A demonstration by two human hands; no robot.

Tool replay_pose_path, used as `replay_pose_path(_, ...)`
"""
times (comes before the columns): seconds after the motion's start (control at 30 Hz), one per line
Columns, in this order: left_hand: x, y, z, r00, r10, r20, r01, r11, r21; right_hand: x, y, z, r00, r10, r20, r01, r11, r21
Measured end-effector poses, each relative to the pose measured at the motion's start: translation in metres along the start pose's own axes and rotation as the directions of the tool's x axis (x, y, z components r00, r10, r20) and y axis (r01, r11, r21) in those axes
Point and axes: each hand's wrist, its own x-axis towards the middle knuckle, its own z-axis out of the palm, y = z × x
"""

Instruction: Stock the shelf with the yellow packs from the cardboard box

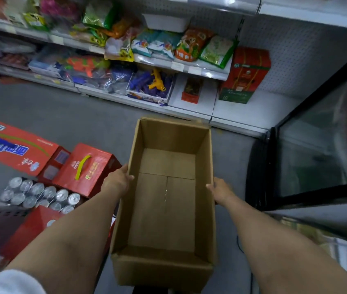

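An open brown cardboard box [164,209] is held in front of me over the grey floor; its inside shows only bare cardboard. My left hand [119,179] grips the box's left wall with the thumb hooked over the rim. My right hand [220,190] grips the right wall the same way. On the shelf [189,68] ahead lies a yellow-edged snack pack [120,52] among green, teal and orange bags.
Red cartons [87,168] and a tray of silver cans [41,194] stand on the floor at my left. A glass-fronted freezer [308,162] stands at my right. A red and green carton [245,75] stands on the bottom shelf, with toy guns [149,85] to its left.
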Motion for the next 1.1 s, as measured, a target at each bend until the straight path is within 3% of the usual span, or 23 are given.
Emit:
replay_pose_path(0.2,0.071,0.006,0.004,0.999,-0.034,0.011,0.033,0.999,0.017,0.068,-0.010,0.021,0.997,0.079,-0.017,-0.079,0.997,0.009)
replay_pose_path(0.47,0.132,0.003,0.016,0.997,-0.057,0.060,0.058,0.998,-0.026,0.122,-0.027,0.035,0.994,0.102,-0.038,-0.106,0.988,-0.110)
replay_pose_path(0.67,0.168,-0.005,0.054,0.942,-0.119,0.315,0.127,0.992,-0.005,0.134,-0.035,0.058,0.961,0.190,0.201,-0.177,0.981,-0.079)
replay_pose_path(0.77,0.167,-0.003,0.064,0.914,-0.164,0.372,0.154,0.986,0.058,0.135,-0.040,0.064,0.948,0.216,0.234,-0.200,0.976,-0.088)
replay_pose_path(0.9,0.160,0.010,0.047,0.940,-0.092,0.327,0.085,0.996,0.036,0.132,-0.053,0.048,0.953,0.203,0.226,-0.175,0.975,-0.136)
replay_pose_path(1.1,0.181,0.007,0.025,0.953,0.112,0.283,-0.083,0.990,-0.114,0.117,-0.101,0.005,0.987,0.045,0.152,-0.010,0.974,-0.228)
